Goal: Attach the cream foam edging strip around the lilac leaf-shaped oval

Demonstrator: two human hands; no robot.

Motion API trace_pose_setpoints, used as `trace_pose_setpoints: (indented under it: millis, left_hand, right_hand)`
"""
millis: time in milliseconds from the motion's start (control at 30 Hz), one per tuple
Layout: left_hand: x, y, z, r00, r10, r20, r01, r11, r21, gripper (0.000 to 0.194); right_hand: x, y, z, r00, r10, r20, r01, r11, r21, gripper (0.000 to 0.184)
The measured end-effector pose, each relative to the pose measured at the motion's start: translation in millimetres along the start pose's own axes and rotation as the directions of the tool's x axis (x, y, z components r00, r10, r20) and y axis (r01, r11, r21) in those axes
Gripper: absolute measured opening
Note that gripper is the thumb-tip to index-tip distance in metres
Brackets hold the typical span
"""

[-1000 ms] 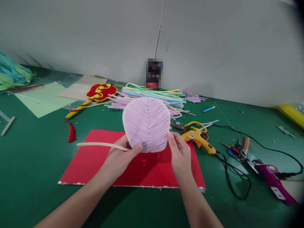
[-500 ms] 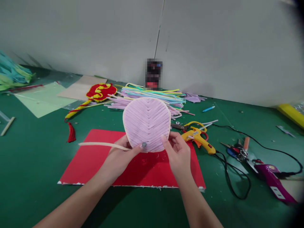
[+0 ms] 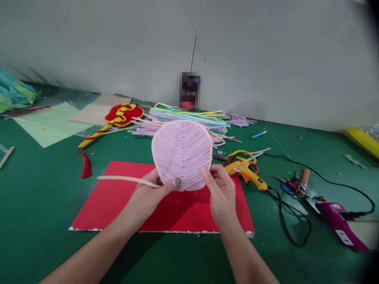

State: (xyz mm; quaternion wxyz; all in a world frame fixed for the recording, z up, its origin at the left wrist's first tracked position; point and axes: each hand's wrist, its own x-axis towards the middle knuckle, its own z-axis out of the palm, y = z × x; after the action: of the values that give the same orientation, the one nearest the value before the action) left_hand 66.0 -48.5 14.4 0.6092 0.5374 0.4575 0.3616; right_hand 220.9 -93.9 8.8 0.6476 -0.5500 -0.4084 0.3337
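Observation:
Both hands hold up a rounded lilac fan face (image 3: 182,150), covered in slanting rows of pipe cleaners that meet along the middle, with a cream edging. My left hand (image 3: 154,193) pinches its lower left rim, thumb on the front. A loose cream pipe cleaner (image 3: 118,178) sticks out leftward from that hand. At the lower right rim, my right hand (image 3: 221,187) grips with the thumb in front and the fingers curled behind. Under the hands lies a red board (image 3: 183,217) with a chipped white front edge.
Behind the fan face lies a pile of coloured pipe cleaners (image 3: 189,116). A red-and-yellow tasselled fan (image 3: 124,114) rests at the left. Rightward are a yellow glue gun (image 3: 247,173), scissors (image 3: 223,157), keys (image 3: 297,189), a purple power strip (image 3: 337,225) and black cords. A pixelated object leans on the wall.
The whole view has shifted very slightly. Both hands keep the same hold on the fan face, and nothing has been picked up or let go.

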Motion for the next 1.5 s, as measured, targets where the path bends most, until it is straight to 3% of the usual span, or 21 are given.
trace_pose_setpoints:
  millis: [433, 800, 1000, 1300, 1500]
  left_hand:
    - [-1.4, 3.8, 2.4, 1.0, -0.024, 0.011, 0.026, 0.992, -0.122, 0.044]
    - [-1.7, 1.3, 3.0, 1.0, -0.028, 0.008, 0.028, 0.993, -0.112, 0.044]
    - [0.3, -0.1, 3.6, 0.999, -0.039, 0.002, 0.039, 0.992, -0.116, 0.044]
    - [7.4, -16.4, -5.2, 0.994, 0.085, -0.068, -0.096, 0.98, -0.176, 0.043]
    - [7.1, -16.1, -5.9, 0.994, 0.089, -0.057, -0.098, 0.98, -0.175, 0.043]
  right_hand:
    - [0.3, 3.0, -0.1, 0.998, 0.059, -0.022, -0.058, 0.997, 0.041, 0.023]
    - [-0.2, 1.7, 0.3, 0.995, 0.101, 0.003, -0.1, 0.981, 0.164, 0.017]
    - [0.2, 1.3, -1.4, 0.997, 0.08, -0.017, -0.077, 0.987, 0.138, 0.015]
    - [4.7, 7.1, -1.6, 0.995, 0.097, 0.017, -0.099, 0.978, 0.186, 0.016]
    - [5.2, 12.4, -1.0, 0.995, 0.099, 0.005, -0.098, 0.974, 0.205, 0.017]
